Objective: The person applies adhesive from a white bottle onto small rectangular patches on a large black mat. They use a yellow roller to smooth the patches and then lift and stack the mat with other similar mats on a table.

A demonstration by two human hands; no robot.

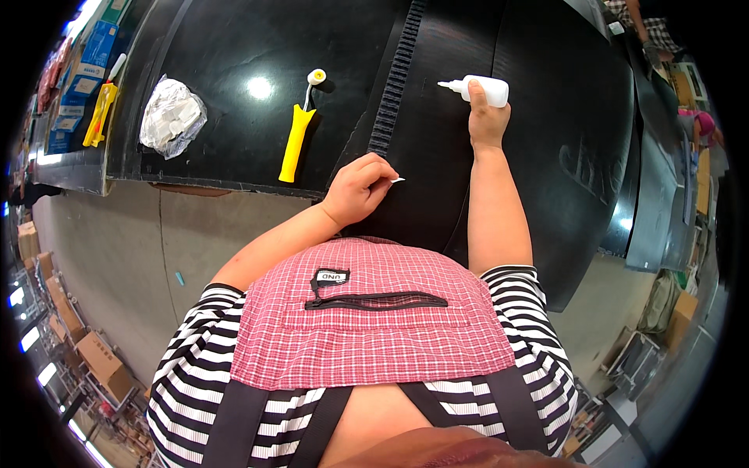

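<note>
Well off to the left of the left hand point(355, 191), a row of blue cardboard boxes point(81, 86) is standing, and a yellow tool with a white tip point(99, 115) is lying beside them. Closer to that hand, a crumpled clear plastic bag holding white pieces point(173, 117) is resting on the glossy black tabletop point(234, 148). Between the bag and the left hand, a small roller with a yellow plastic handle and a short pale roll point(295, 144) is lying, its roll pointing away from the hands' side.

The left hand is curling its fingers inward, and its thumb and forefinger are pinching a small white pointed piece point(399, 180), which is poking out to the right. Just ahead of this hand, a ribbed black strip point(394, 86) is running away between the two hands.

Farther right and farther ahead, the right hand point(489, 121) is wrapping around a white plastic squeeze bottle point(494, 91), thumb lying over its side. The bottle is leaning sideways, its narrow white nozzle point(451, 84) pointing left toward the strip. Beneath the right hand, a smooth black sheet point(562, 101) is spreading rightward. Far off beyond that hand, a person in checked clothing point(663, 35) is showing at the rim.
</note>
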